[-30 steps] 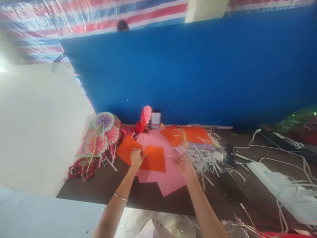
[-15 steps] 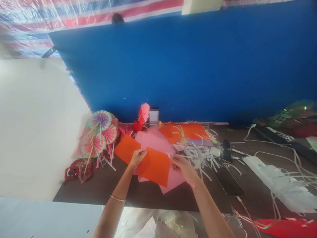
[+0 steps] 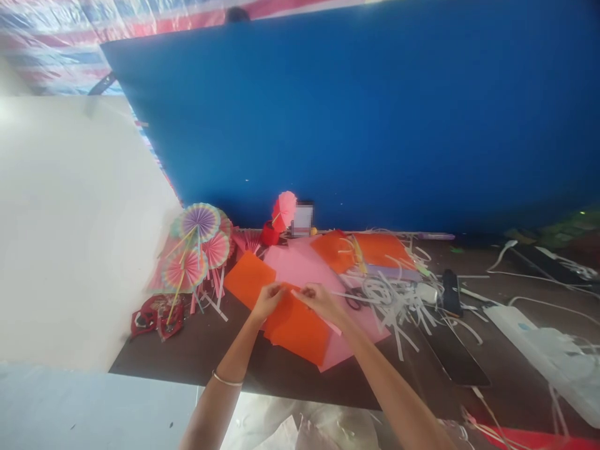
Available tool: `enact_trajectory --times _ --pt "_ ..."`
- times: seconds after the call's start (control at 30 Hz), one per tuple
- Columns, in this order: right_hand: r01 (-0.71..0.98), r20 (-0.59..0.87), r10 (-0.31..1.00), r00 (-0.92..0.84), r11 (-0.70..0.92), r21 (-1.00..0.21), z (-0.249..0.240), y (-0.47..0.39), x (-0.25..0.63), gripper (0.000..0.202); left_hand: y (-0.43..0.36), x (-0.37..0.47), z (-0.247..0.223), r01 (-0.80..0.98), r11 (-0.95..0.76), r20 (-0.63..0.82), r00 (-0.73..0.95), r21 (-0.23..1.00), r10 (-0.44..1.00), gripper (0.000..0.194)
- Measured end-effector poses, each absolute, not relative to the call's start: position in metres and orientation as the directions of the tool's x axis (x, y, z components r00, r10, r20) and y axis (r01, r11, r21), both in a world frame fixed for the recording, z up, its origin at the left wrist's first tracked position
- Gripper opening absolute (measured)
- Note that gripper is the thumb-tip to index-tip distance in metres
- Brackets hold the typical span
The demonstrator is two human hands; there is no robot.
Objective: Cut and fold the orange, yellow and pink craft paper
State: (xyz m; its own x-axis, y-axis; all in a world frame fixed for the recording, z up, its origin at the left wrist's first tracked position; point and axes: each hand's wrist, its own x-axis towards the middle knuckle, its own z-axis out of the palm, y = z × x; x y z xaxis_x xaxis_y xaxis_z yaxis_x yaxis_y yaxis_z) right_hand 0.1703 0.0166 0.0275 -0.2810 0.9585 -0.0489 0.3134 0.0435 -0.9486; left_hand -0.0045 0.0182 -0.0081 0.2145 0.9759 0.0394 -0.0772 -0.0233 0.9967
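Observation:
An orange paper sheet [image 3: 297, 331] lies slanted over pink paper on the dark table. At its upper left corner, my left hand [image 3: 269, 300] is closed with thumb and fingers pinching the sheet. Close beside it, my right hand [image 3: 321, 301] is closed over the sheet's upper edge, pinching a narrow pale strip [image 3: 295, 293] that shows at the fingertips. Most of that strip is hidden by the fingers. A second orange sheet [image 3: 248, 275] rests to the left, and large pink paper [image 3: 300, 262] spreads out behind.
Folded paper fans [image 3: 199, 222] stand at the left beside a red packet [image 3: 157, 317]. To the right lie loose white strips [image 3: 398, 300], scissors [image 3: 355, 299], more orange paper [image 3: 382, 249], a phone [image 3: 457, 356] and a white power strip [image 3: 539, 350] with cables. A blue panel [image 3: 328, 112] rises behind.
My right hand has moved left from the orange sheet's right edge to its upper edge, close to my left hand. The sheet has shifted slightly, and the camera view has moved a little.

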Motion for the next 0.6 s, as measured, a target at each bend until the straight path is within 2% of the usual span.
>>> enact_trajectory --times 0.3,0.6 --pt "0.446 0.078 0.956 -0.282 0.203 -0.872 0.022 0.033 0.162 0.038 0.014 -0.002 -0.003 -0.007 -0.088 0.087 0.274 0.996 0.958 0.034" --pt "0.425 0.079 0.927 -0.366 0.242 -0.872 0.029 0.038 0.161 0.036 0.014 -0.004 -0.005 0.116 0.028 -0.053 0.213 0.993 0.976 0.032"
